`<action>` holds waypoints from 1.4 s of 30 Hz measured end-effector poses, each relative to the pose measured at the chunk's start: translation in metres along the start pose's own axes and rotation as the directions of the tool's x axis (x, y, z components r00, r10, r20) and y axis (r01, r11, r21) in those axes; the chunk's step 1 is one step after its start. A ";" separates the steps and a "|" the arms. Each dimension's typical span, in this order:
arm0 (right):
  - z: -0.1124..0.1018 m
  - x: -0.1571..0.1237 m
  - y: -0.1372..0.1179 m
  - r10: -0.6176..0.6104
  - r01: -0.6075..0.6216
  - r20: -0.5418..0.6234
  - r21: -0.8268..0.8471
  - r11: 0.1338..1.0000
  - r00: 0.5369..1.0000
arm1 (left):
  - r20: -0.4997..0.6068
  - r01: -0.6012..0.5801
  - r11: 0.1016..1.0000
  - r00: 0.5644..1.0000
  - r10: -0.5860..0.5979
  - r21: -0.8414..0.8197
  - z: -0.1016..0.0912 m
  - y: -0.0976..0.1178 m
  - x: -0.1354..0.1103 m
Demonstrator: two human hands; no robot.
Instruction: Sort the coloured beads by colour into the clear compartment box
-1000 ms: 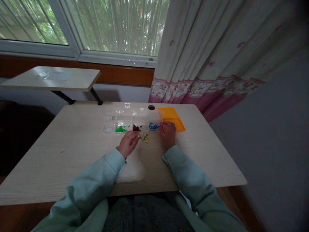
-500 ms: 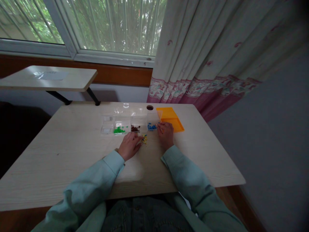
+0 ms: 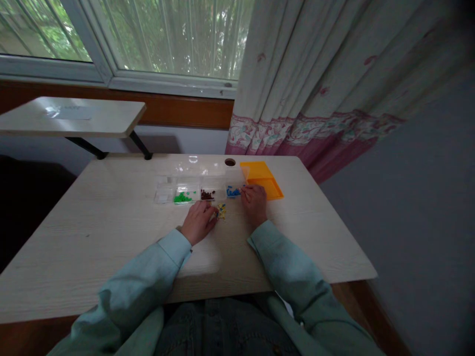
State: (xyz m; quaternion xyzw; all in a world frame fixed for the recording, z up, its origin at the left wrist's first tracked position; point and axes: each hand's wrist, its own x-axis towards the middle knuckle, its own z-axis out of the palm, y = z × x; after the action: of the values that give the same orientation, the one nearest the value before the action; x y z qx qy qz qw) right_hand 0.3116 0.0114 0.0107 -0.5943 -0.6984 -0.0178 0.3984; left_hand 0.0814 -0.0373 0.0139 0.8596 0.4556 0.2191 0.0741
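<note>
My left hand rests on the table with bent fingers, its index finger and thumb close together at the left edge of a small pile of yellow and blue pieces. Whatever lies between those fingertips is too small to make out. My right hand is closed in a pinch at the blue pieces, which lie in a clear compartment; what it pinches is hidden. Farther left in the row of clear compartments are dark brown pieces and green pieces.
An open orange box lies just beyond my right hand. Behind the compartments is a round hole in the table. A raised shelf on black legs stands at the back left, and a curtain hangs behind.
My left fingers have drawn back slightly left from over the pile, so more of it shows. My right hand stays by the blue compartment. The camera view has shifted a little.
</note>
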 end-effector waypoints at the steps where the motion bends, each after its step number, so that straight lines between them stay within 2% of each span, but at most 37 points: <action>1: 0.000 0.000 0.000 0.001 -0.001 0.000 -0.001 1.000 1.000 | -0.001 -0.002 1.000 1.000 0.003 0.004 0.000 0.000 0.000; 7: 0.001 0.000 0.000 -0.013 0.013 -0.010 0.011 1.000 1.000 | -0.007 -0.010 1.000 1.000 0.010 0.014 0.000 -0.001 0.001; 13: 0.003 -0.002 -0.001 -0.022 0.022 0.013 0.011 1.000 1.000 | -0.070 -0.012 1.000 0.997 0.013 0.011 0.001 -0.003 0.002; 16: 0.002 -0.002 -0.004 -0.046 0.046 0.019 0.019 0.999 0.999 | -0.095 0.000 1.000 0.995 -0.003 -0.029 0.001 -0.004 0.003; 19: 0.000 -0.005 -0.012 -0.110 0.108 0.029 0.063 0.992 0.993 | -0.159 0.048 0.990 0.985 -0.069 -0.132 0.001 -0.008 0.006; 21: -0.001 -0.008 -0.020 -0.203 0.193 0.071 0.129 0.973 0.977 | -0.204 0.082 0.973 0.971 -0.127 -0.214 0.001 -0.011 0.007; 24: 0.000 -0.016 -0.034 -0.369 0.331 0.169 0.216 0.919 0.914 | -0.243 0.112 0.947 0.951 -0.190 -0.302 0.002 -0.015 0.008; 28: 0.005 -0.026 -0.051 -0.444 0.392 0.193 0.256 0.884 0.875 | -0.255 0.102 0.926 0.945 -0.204 -0.365 0.003 -0.015 0.007; 42: 0.007 -0.031 -0.057 -0.435 0.397 0.098 0.267 0.878 0.895 | -0.209 0.091 0.915 0.960 -0.184 -0.392 0.004 -0.011 0.006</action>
State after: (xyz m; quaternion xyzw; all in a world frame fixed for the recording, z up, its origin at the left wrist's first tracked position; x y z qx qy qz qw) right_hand 0.2595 -0.0272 0.0133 -0.3771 -0.8357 0.0275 0.3983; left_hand 0.0781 -0.0261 0.0081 0.7616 0.4700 0.3999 0.1980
